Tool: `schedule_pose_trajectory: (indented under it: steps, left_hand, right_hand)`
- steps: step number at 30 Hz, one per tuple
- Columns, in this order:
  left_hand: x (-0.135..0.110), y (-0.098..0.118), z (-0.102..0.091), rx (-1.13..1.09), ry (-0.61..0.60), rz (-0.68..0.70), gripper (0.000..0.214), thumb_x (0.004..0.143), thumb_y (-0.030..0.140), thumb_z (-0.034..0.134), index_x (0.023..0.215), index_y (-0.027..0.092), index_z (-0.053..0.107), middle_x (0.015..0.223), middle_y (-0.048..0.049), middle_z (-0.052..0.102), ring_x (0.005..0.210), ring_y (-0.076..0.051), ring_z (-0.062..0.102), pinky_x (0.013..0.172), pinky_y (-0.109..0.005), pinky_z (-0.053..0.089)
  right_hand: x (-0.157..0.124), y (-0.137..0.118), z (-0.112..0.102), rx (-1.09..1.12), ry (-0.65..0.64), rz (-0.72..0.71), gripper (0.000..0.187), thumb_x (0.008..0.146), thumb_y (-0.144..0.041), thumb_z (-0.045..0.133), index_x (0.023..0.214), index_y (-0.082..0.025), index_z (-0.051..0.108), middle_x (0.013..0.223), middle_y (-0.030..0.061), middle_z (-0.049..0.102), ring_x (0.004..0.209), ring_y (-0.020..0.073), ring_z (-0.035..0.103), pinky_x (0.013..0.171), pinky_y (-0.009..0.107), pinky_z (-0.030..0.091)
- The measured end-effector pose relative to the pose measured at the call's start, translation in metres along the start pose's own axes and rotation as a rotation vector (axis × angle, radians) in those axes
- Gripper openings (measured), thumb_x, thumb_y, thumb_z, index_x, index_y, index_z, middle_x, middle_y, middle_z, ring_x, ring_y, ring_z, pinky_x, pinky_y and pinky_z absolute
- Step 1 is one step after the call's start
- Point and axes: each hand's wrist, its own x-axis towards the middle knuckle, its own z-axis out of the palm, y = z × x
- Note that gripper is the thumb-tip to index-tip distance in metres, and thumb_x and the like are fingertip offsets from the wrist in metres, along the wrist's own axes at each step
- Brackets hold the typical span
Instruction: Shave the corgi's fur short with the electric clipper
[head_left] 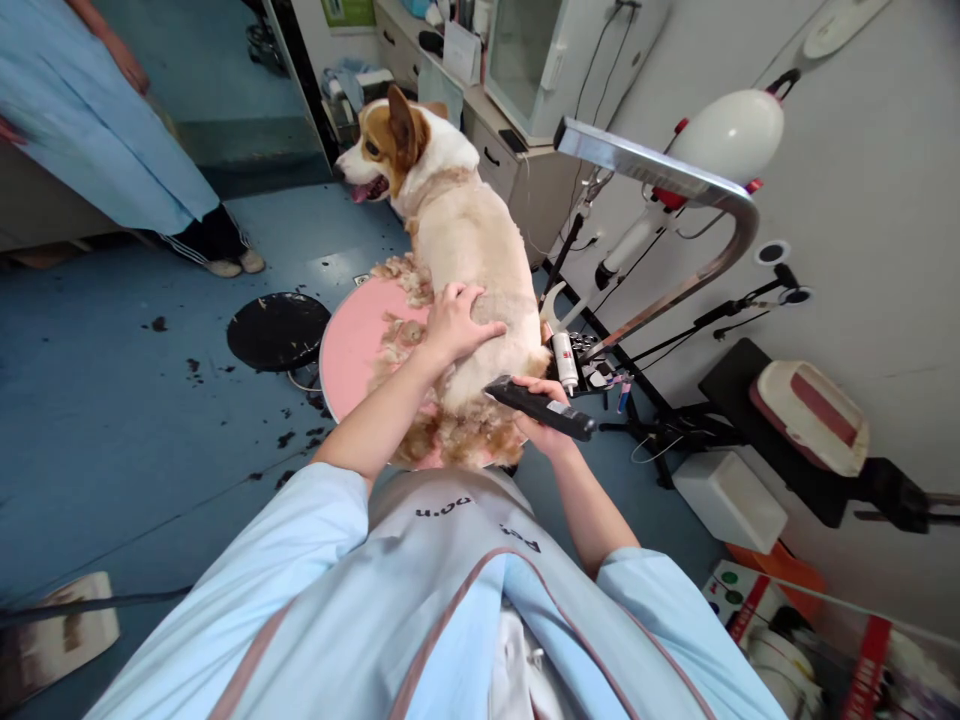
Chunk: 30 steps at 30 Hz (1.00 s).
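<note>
A brown and white dog (480, 235) with a closely clipped back sits on a round pink table (352, 345), facing away and turned left. My left hand (460, 325) lies on its lower back, fingers spread. In my right hand (544, 425) is a black hair clipper (541, 408), its blade end at the dog's rump. Loose clipped fur (472, 435) is heaped around the hindquarters and along the left of the dog.
A metal grooming arm (675, 175) rises at the right. Beside the dog, a white bottle (565, 362) stands among small tools. A black round stool (277, 330) is at the left. Another person in a blue gown (112, 120) stands at upper left. Dark hair clumps dot the floor.
</note>
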Motion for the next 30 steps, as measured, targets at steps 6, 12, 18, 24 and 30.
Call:
schedule_pose_trajectory:
  steps: [6, 12, 18, 24, 30]
  left_hand:
    - [0.0, 0.001, -0.002, 0.001, -0.007, -0.008, 0.071, 0.071, 0.054, 0.08, 0.132, 0.023, 0.06, 0.132, -0.01, 0.053, 0.128, -0.031, 0.049, 0.111, -0.042, 0.04]
    - [0.002, 0.002, 0.0, 0.01, -0.004, -0.007, 0.07, 0.073, 0.053, 0.08, 0.132, 0.021, 0.06, 0.131, -0.0105, 0.053, 0.127, -0.03, 0.05, 0.112, -0.041, 0.04]
    - [0.001, 0.003, 0.001, 0.013, 0.009, -0.005, 0.07, 0.073, 0.055, 0.078, 0.131, 0.022, 0.06, 0.131, -0.0102, 0.054, 0.127, -0.03, 0.051, 0.111, -0.042, 0.041]
    - [0.0, 0.005, 0.007, 0.038, 0.04, -0.012, 0.069, 0.074, 0.057, 0.076, 0.132, 0.023, 0.06, 0.131, -0.0107, 0.054, 0.127, -0.031, 0.051, 0.111, -0.043, 0.041]
    - [-0.001, 0.001, 0.004, 0.05, -0.034, 0.052, 0.076, 0.075, 0.058, 0.075, 0.139, 0.023, 0.056, 0.144, -0.0129, 0.047, 0.136, -0.034, 0.044, 0.115, -0.046, 0.037]
  right_hand:
    - [-0.002, 0.011, -0.003, 0.131, -0.127, 0.192, 0.037, 0.073, -0.036, 0.082, 0.097, -0.027, 0.055, 0.115, 0.0077, 0.073, 0.112, 0.0256, 0.07, 0.101, 0.049, 0.055]
    - [-0.005, 0.014, -0.005, 0.197, 0.074, 0.138, 0.039, 0.072, -0.033, 0.081, 0.098, -0.028, 0.053, 0.111, 0.0046, 0.074, 0.111, 0.0252, 0.07, 0.102, 0.051, 0.054]
    - [-0.02, 0.011, 0.004, 0.032, -0.036, 0.149, 0.034, 0.076, -0.036, 0.077, 0.097, -0.026, 0.052, 0.111, 0.0068, 0.073, 0.107, 0.0242, 0.071, 0.098, 0.047, 0.057]
    - [-0.034, 0.013, 0.017, -0.167, 0.152, -0.104, 0.037, 0.078, -0.03, 0.076, 0.104, -0.028, 0.05, 0.117, 0.0082, 0.071, 0.11, 0.0253, 0.071, 0.101, 0.05, 0.055]
    - [-0.057, 0.034, 0.026, -0.375, 0.005, -0.265, 0.034, 0.076, -0.028, 0.078, 0.104, -0.026, 0.058, 0.123, 0.0107, 0.072, 0.109, 0.0259, 0.072, 0.09, 0.041, 0.063]
